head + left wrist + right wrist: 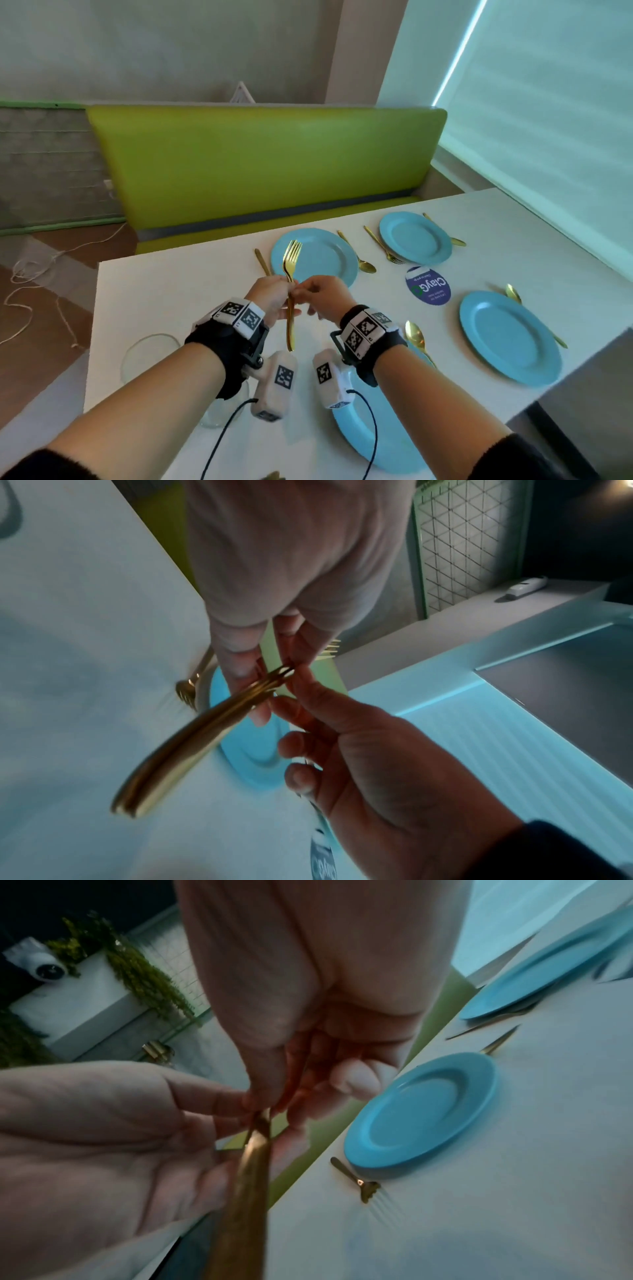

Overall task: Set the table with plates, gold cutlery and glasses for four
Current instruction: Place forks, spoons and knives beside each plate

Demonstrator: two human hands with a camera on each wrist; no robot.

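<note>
Both hands meet above the table (191,284) near its left edge, pinching gold forks (291,274) at the neck, tines up and handles hanging down. The left hand (270,298) pinches them with thumb and fingers; the right hand (323,294) pinches them from the other side. Just behind them a blue plate (325,257) lies near the far edge, with a fork (356,1180) beside it.

1. A lime-green padded bench (267,171) is running along the far side of the white worktop (191,281).
2. A pale plaster wall (171,44) is rising behind it.
3. A drawn roller blind (548,102) is glowing bluish on the right.
4. White cords (37,274) are trailing across the brown floor (30,359) at left.
</note>
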